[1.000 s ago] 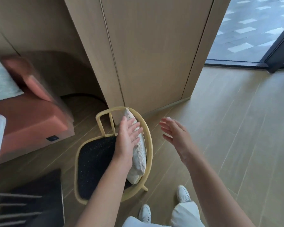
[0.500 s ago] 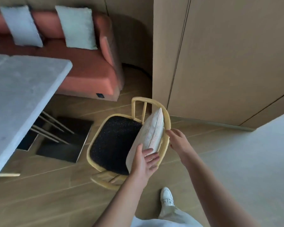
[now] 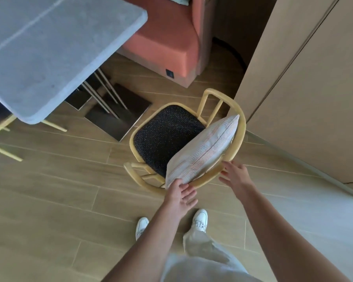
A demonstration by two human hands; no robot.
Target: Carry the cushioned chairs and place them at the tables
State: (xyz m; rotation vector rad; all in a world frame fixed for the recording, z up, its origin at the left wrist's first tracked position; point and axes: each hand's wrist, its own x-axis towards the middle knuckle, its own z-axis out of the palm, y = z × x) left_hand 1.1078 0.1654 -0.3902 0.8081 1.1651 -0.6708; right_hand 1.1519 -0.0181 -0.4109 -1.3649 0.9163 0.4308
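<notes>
Hands reached down to the chair (image 3: 167,137), which stood on the wooden floor (image 3: 49,190) just beside the grey desk (image 3: 49,47) and near the orange sofa (image 3: 167,43). Its pale cushion (image 3: 204,151) leaned against the curved backrest over the dark seat. The left hand (image 3: 179,197), fingers loosely spread, touched the cushion's lower corner at the rail. The right hand (image 3: 234,176), fingers also spread, touched the backrest rail without gripping it.

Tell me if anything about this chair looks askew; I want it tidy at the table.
The pillow stands tilted on edge against the chair backrest, one corner at the left hand. Nothing looks spilled or damaged.
</notes>
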